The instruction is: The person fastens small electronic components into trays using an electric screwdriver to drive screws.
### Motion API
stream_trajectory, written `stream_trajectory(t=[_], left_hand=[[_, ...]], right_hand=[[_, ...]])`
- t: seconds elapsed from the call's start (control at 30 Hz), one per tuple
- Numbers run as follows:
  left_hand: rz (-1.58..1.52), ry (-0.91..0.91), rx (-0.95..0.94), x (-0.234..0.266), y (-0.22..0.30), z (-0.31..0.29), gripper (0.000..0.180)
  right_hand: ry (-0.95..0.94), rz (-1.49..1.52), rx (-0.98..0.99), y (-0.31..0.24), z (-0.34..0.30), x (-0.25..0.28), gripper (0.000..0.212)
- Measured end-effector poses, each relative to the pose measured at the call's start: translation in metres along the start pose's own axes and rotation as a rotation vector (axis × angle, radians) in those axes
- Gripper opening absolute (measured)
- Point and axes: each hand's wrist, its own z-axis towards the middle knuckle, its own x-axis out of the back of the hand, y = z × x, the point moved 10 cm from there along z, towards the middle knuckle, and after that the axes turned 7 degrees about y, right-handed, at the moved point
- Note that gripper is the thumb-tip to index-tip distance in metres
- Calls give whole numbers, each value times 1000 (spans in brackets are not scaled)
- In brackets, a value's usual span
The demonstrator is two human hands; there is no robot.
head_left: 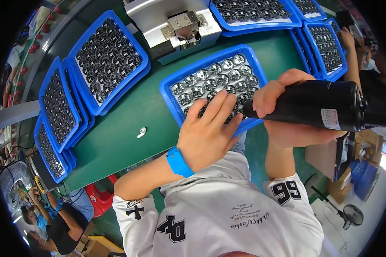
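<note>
In front of me a blue tray (pixel 169 101) holds rows of shiny round pieces (pixel 222 79), clear and dark, on a white sheet. My left hand (pixel 209 136) lies over the tray's near side with its fingers stretched out, fingertips resting on or among the pieces; those beneath are hidden. A blue strap (pixel 179 162) circles that wrist. In my right hand (pixel 283 128) is a black electric screwdriver (pixel 309 104), held nearly level. Its narrow nose points left, close to the left fingertips and the tray's right side. Whether the tip touches a piece is hidden.
Stacked blue trays of similar pieces stand at left (pixel 145 64) and at the far right (pixel 343 70). A metal fixture (pixel 186 28) sits beyond my tray. A small white earbud-like item (pixel 141 132) lies on the green table (pixel 120 139). Other people are at both sides.
</note>
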Motion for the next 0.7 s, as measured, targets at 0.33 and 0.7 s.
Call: stream_trajectory(t=[0.33, 0.7], left_hand=[[-58, 47, 2, -3, -4, -1, 47], [-52, 58, -20, 0, -3, 0, 42]], right_hand=[[-196, 200, -2, 9, 3, -23, 124], [-210, 50, -37, 9, 1, -19, 119]])
